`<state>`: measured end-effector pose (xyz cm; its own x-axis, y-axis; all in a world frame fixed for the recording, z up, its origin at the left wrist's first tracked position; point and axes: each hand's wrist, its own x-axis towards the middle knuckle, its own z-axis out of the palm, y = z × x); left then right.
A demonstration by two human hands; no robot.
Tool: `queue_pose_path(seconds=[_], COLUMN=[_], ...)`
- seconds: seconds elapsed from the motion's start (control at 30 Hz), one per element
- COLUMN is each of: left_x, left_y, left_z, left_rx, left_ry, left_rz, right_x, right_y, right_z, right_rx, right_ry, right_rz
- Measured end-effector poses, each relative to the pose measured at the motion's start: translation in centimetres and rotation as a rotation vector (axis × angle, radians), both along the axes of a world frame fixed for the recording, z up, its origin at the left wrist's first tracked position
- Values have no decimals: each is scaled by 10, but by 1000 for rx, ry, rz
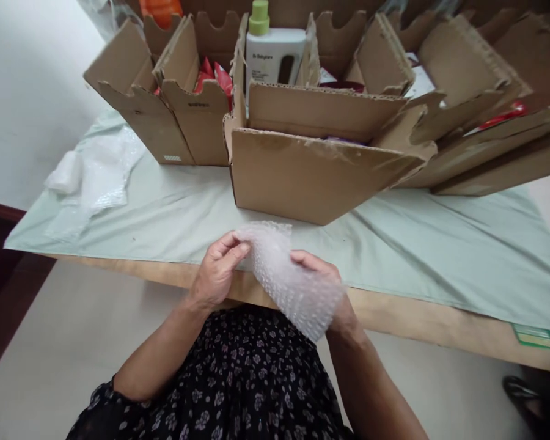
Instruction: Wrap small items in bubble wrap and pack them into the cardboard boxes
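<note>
A piece of clear bubble wrap (284, 275) is stretched between my hands, just above the front edge of the table. My left hand (217, 269) pinches its upper left corner between thumb and fingers. On the other side my right hand (323, 275) has hold of the wrap, partly hidden behind the sheet, with its fingers curled at the upper edge. The lower right end of the wrap hangs over my right wrist and is blurred. Whether anything lies inside the wrap I cannot tell.
Several open cardboard boxes (302, 177) line the back of the table, one standing forward. A white bottle with a green cap (275, 55) sits among them. More bubble wrap (101, 171) lies on the pale green cloth (183, 201) at left. A green-and-yellow item (541, 336) is at the right edge.
</note>
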<state>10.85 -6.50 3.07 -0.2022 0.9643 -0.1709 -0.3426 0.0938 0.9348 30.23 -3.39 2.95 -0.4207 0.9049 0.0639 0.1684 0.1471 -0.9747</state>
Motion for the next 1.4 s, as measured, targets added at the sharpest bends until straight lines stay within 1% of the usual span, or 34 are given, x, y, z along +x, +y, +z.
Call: queue_pose_path(seconds=[0.03,0.07,0.1,0.13,0.17,0.2,0.23,0.27,0.3,0.33,0.37,0.47,0.53,0.6,0.67,0.73,0.8,0.87,0.93,0.97,1.0,1.03,1.07,1.13,1.2,1.23,1.27,1.3,1.33,1.4], left_x=[2,2,1,-2,-5,-10,-15,-21,-25,-28,-30,-28,-26,-29,-38,-49,-59,-65,-65,-62,-56,-49,-39,-22,-12,-12,-16,-22,-30,-44], left_y=[-1,-2,-4,-6,-9,-11,-14,-17,-20,-23,-26,-32,-31,-26,-18,-8,-1,1,-2,-4,-6,-8,-9,-11,-13,-14,-16,-19,-21,-26], left_z=[-2,-2,-2,0,2,5,9,11,13,13,12,5,1,1,2,1,-2,-6,-7,-6,-5,-4,-3,-4,-8,-10,-13,-15,-16,-17], left_rx=[4,0,-8,-18,-31,-48,-67,-83,-97,-111,-126,-185,-228,-236,-190,-140,-139,-149,-83,-18,62,143,217,318,329,308,281,255,236,227], left_ry=[54,96,113,99,56,-8,-79,-140,-178,-186,-162,69,179,176,188,340,606,889,1108,1180,1235,1275,1304,1340,1353,1352,1348,1338,1322,1277], left_rz=[22,50,85,113,115,84,25,-43,-101,-137,-143,-95,-86,-71,-39,-25,-19,49,151,186,191,162,97,-119,-358,-445,-500,-529,-545,-552], right_x=[-3,-5,-6,-6,-5,-4,-3,-1,1,4,7,18,27,35,43,51,59,67,72,72,68,62,53,32,18,17,20,28,39,61], right_y=[1,3,4,5,6,6,6,6,7,8,10,17,22,23,19,13,7,3,2,2,2,2,2,1,-1,-1,-1,0,2,6], right_z=[5,11,16,21,25,29,31,33,34,34,33,28,23,17,10,1,-7,-13,-13,-12,-10,-9,-8,-10,-16,-21,-25,-29,-32,-33], right_rx=[-11,10,72,170,287,399,479,510,489,424,332,33,-103,-147,-106,-28,67,164,263,325,399,479,558,666,708,713,712,708,705,701], right_ry=[27,40,30,-9,-72,-147,-213,-252,-251,-214,-149,95,196,208,126,-25,-210,-366,-474,-508,-533,-550,-560,-589,-644,-676,-704,-720,-726,-720], right_rz=[8,-14,-67,-144,-223,-288,-324,-332,-327,-323,-327,-352,-363,-400,-454,-494,-540,-598,-635,-626,-593,-535,-449,-210,35,115,155,155,122,8])
